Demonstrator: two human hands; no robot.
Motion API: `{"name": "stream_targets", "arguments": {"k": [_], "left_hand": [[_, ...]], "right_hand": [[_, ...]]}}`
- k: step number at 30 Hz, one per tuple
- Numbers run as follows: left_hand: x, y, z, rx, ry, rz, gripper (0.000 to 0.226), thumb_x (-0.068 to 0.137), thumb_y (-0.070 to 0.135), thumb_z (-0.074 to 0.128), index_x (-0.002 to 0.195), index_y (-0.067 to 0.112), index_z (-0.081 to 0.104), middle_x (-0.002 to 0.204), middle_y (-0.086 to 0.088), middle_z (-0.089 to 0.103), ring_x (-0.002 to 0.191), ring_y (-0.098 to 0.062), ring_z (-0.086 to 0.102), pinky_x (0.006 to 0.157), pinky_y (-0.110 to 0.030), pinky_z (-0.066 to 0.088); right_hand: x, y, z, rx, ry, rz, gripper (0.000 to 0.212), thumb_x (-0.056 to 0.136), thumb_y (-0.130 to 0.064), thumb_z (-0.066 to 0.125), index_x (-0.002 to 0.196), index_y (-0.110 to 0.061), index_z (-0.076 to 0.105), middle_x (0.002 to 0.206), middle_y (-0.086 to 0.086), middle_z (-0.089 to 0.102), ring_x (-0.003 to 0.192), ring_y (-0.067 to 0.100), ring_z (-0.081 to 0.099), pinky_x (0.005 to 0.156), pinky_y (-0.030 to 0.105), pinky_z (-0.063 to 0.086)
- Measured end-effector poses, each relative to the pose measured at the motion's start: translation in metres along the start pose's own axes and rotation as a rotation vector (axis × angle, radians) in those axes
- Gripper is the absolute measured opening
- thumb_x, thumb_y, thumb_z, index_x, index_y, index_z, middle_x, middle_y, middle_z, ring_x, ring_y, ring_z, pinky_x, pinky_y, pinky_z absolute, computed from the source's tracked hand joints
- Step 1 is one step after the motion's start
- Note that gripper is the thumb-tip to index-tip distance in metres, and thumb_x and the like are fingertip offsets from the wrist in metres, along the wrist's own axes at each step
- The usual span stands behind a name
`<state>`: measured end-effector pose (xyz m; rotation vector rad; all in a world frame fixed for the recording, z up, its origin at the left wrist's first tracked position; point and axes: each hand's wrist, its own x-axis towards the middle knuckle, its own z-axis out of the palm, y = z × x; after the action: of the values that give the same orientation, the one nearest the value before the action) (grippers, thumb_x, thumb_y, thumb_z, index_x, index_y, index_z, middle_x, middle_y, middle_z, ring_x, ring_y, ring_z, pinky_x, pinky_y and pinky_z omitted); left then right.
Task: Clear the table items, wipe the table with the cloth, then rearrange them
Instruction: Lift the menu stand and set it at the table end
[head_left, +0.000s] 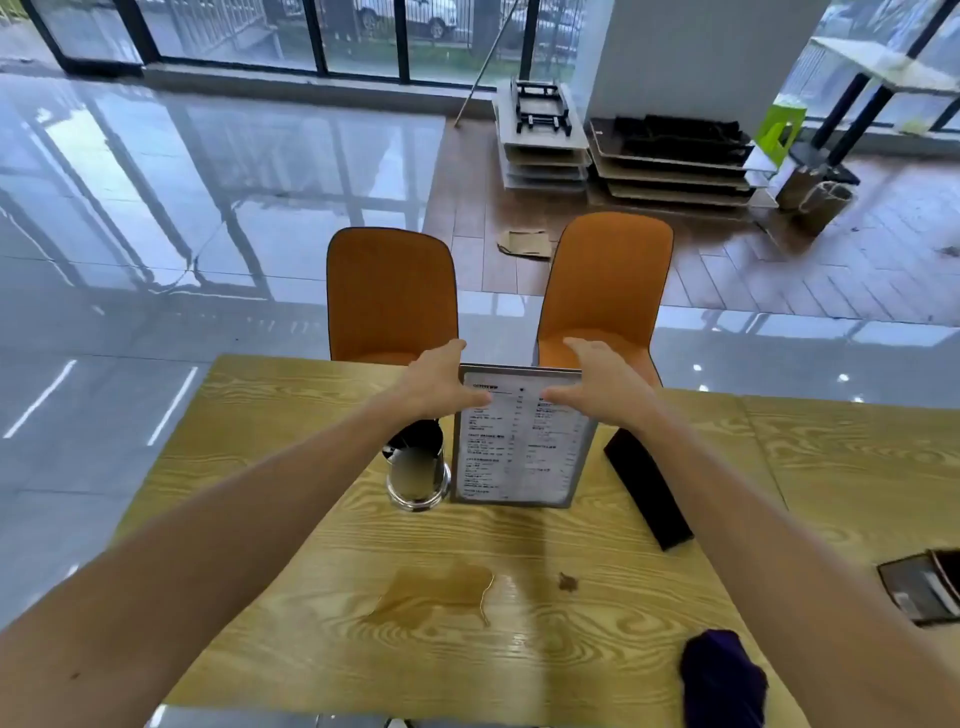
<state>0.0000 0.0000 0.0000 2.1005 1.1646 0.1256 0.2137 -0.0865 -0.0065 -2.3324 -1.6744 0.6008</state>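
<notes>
An upright menu stand (519, 447) with a metal frame stands at the middle of the wooden table (270, 467). My left hand (441, 382) grips its upper left edge and my right hand (597, 384) grips its upper right edge. A shiny metal cup (418, 475) holding dark items stands just left of the menu. A long black box (647, 491) lies to its right. A brown liquid spill (436, 592) and a small spot (568, 582) mark the tabletop nearer me. A dark purple cloth (722, 680) lies at the near right.
Two orange chairs (392, 296) (605, 280) stand behind the table's far edge. A dark tray-like object (922, 587) sits at the table's right edge. Stacked boards (670, 166) and paper bags (821, 197) lie on the floor far behind.
</notes>
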Motion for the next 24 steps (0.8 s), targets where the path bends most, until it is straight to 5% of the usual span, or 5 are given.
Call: {"name": "stream_targets", "arguments": {"k": [4, 10, 13, 16, 24], "left_hand": [[0.005, -0.015, 0.019, -0.06, 0.018, -0.022, 0.082, 0.084, 0.031, 0.079, 0.147, 0.009, 0.032, 0.145, -0.01, 0.053, 0.13, -0.028, 0.052, 0.089, -0.029, 0.042], [0.026, -0.035, 0.044, -0.218, 0.066, -0.004, 0.036, 0.08, 0.02, 0.082, 0.102, 0.03, 0.055, 0.104, 0.008, 0.062, 0.103, -0.017, 0.061, 0.075, -0.025, 0.045], [0.035, -0.042, 0.055, -0.266, 0.074, -0.045, 0.029, 0.08, 0.018, 0.083, 0.1, 0.03, 0.065, 0.108, 0.005, 0.07, 0.101, -0.016, 0.065, 0.086, -0.038, 0.054], [0.041, -0.044, 0.064, -0.296, 0.088, -0.06, 0.04, 0.077, 0.013, 0.084, 0.11, 0.022, 0.064, 0.115, -0.001, 0.072, 0.104, -0.019, 0.067, 0.088, -0.039, 0.057], [0.049, -0.054, 0.083, -0.255, 0.205, -0.112, 0.031, 0.079, 0.01, 0.078, 0.106, 0.023, 0.069, 0.107, 0.006, 0.074, 0.1, -0.017, 0.07, 0.084, -0.041, 0.06]], "right_hand": [[-0.005, 0.019, 0.028, 0.123, 0.13, 0.112, 0.111, 0.082, -0.051, 0.077, 0.16, -0.018, 0.005, 0.166, 0.014, 0.011, 0.152, 0.034, 0.012, 0.117, 0.053, 0.025], [-0.004, 0.054, 0.071, 0.567, 0.189, 0.227, 0.12, 0.075, -0.036, 0.087, 0.158, -0.029, 0.0, 0.16, 0.005, 0.032, 0.144, 0.023, 0.035, 0.114, 0.049, 0.037], [0.004, 0.06, 0.082, 0.728, 0.28, 0.249, 0.081, 0.077, -0.022, 0.087, 0.14, -0.018, 0.034, 0.126, -0.003, 0.064, 0.113, 0.009, 0.062, 0.097, 0.037, 0.052], [0.011, 0.074, 0.096, 0.814, 0.251, 0.307, 0.054, 0.078, -0.025, 0.086, 0.119, -0.019, 0.051, 0.107, -0.008, 0.07, 0.098, 0.008, 0.068, 0.073, 0.023, 0.051], [0.019, 0.102, 0.117, 0.697, 0.142, 0.279, 0.025, 0.093, -0.016, 0.071, 0.118, -0.014, 0.067, 0.11, -0.006, 0.07, 0.104, 0.016, 0.066, 0.081, 0.03, 0.053]]}}
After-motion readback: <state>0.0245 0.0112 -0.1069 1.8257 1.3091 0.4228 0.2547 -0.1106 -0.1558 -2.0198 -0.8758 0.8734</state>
